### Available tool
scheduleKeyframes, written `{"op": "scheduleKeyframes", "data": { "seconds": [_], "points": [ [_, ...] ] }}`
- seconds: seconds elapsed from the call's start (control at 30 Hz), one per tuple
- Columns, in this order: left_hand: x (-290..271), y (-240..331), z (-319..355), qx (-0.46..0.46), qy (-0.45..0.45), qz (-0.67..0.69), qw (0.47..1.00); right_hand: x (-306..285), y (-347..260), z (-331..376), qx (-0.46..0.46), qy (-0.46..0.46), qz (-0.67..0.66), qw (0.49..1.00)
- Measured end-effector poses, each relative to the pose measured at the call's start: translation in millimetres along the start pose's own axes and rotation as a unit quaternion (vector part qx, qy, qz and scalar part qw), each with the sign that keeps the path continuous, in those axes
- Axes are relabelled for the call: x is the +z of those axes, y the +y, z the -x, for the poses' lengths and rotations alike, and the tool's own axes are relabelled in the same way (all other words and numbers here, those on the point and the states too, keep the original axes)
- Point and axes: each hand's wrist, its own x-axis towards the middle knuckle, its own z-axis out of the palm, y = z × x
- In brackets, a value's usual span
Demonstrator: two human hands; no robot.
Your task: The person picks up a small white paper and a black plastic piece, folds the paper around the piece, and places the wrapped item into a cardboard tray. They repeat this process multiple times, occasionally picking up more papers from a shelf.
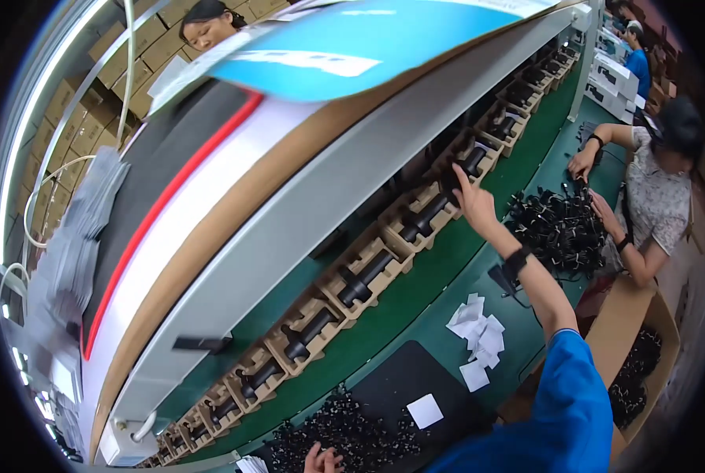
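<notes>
Right hand: the right hand [474, 202] is stretched far forward over the green conveyor belt [415, 288]. Its fingers [456, 176] are spread and loose, one of them pointing up, and they touch the black cylindrical part [469, 164] that lies in a cardboard tray [478, 158]. They are not closed around it.
Right arm: a black wristband [516, 258] sits on the wrist, and a blue sleeve [561, 402] covers the upper arm.
Left hand: only the fingertips of the left hand [323, 459] show at the lower edge. They rest at a heap of small black parts [336, 430] on the counter [526, 331]. I cannot tell if they grasp anything.
Belt: a row of cardboard trays [364, 276], each with one black cylindrical part, runs along the belt from lower left to upper right.
Counter: a pile of small white paper slips [478, 335] lies near the right forearm, and one single white slip [425, 411] lies on a black mat [399, 386].
Co-worker: a person at the right has both hands at a pile of black clips [557, 229]. An open cardboard box [632, 347] with black parts inside stands just beside this person.
</notes>
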Motion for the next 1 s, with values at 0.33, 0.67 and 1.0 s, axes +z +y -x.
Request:
{"op": "scheduleKeyframes", "data": {
  "seconds": [0.33, 0.67, 1.0],
  "points": [
    [33.6, 17.3, 0.7, -0.050, -0.030, -0.058, 0.997, 60.3, 52.4, -29.4, -0.006, -0.049, 0.053, 0.997],
    [48.8, 23.8, -1.3, -0.044, -0.058, -0.067, 0.995, 68.7, 55.0, -21.5, -0.036, -0.079, 0.137, 0.987],
    [13.2, -26.8, -4.6, -0.080, -0.064, -0.119, 0.988, -6.3, -26.3, 41.7, -0.030, -0.124, -0.002, 0.992]
  ]
}}
